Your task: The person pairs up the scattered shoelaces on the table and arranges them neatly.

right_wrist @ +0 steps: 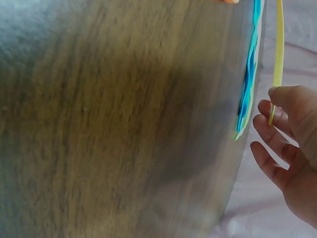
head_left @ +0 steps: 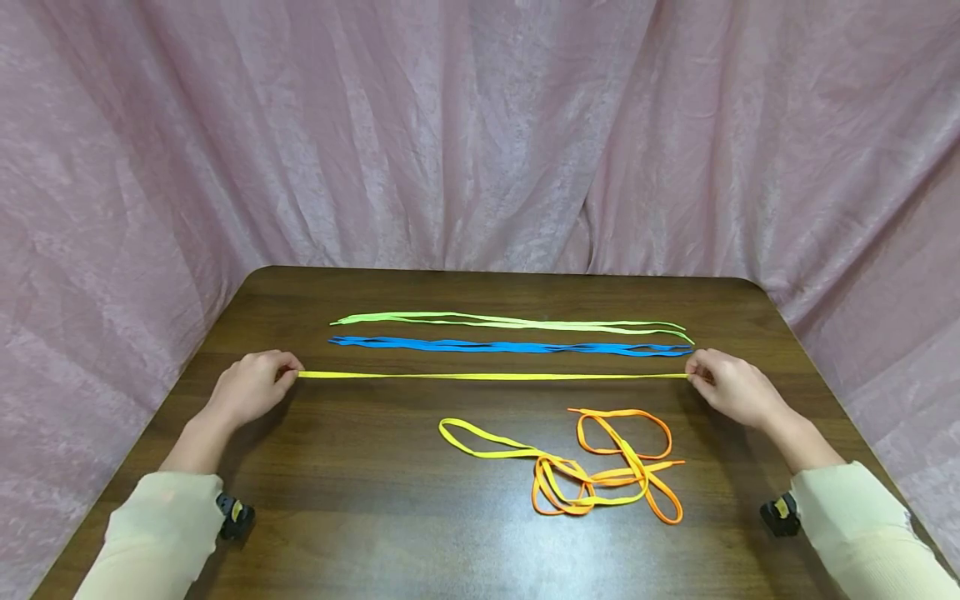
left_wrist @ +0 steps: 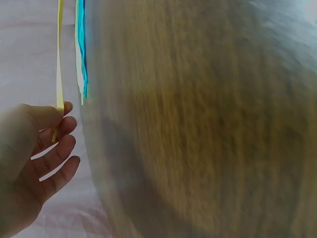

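Note:
A yellow shoelace [head_left: 480,377] is stretched straight from side to side above the table. My left hand [head_left: 258,385] pinches its left end between thumb and index finger; in the left wrist view a short tip of the lace pokes out below the thumb [left_wrist: 47,118]. At the other end my right hand [head_left: 731,385] pinches the lace the same way, its tip showing under the thumb in the right wrist view. Just beyond lie blue shoelaces [head_left: 487,346] and, farther back, light green shoelaces [head_left: 510,322], both laid lengthwise in roughly parallel strands.
Nearer the person, orange shoelace [head_left: 667,500] and another yellow shoelace [head_left: 472,437] lie in a loose, looped tangle right of the middle. The brown wooden table [head_left: 360,517] has rounded far corners. Pink curtains [head_left: 450,133] hang behind and along both sides.

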Demonstrator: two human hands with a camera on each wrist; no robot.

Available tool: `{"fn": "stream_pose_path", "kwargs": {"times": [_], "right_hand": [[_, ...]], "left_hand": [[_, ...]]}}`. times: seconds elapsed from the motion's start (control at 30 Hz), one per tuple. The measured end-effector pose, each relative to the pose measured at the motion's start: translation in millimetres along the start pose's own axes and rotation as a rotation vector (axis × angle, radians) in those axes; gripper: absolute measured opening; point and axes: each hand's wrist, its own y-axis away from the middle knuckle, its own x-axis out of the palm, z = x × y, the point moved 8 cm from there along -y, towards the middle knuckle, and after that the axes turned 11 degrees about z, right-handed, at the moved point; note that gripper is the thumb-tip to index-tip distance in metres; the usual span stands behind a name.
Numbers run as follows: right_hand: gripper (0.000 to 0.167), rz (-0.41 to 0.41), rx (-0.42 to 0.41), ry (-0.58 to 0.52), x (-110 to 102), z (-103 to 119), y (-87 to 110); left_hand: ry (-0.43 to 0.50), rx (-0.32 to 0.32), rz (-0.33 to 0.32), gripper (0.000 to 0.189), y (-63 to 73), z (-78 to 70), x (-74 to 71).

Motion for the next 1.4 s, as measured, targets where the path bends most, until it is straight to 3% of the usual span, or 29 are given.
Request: {"fn": "stream_pose_path", "kwargs": {"times": [0.23,0.67,0.93,1.4], "right_hand": [[0.018,-0.022,0.006,0.012,3,-10,-4.4],[0.014,0.112,0.137,-0.036,17,-29,-9.9],[0.012,0.13,0.158,-0.04,19,-33,-11.6],[0.012,0.123,0.129,-0.017,19,-33,-9.1]], "left_hand": [[0.005,-0.015,0.02,0.007,-15.3,-3.5,3.1],[0.031,-0.053,0.016,0.005,-35.1,-3.6,10.0],[0.039,-0.068,0.013,0.006,-41.7,-3.4,11.1],[0.041,-0.079,0.075,0.008,-46.5,-3.8,19.1]]}}
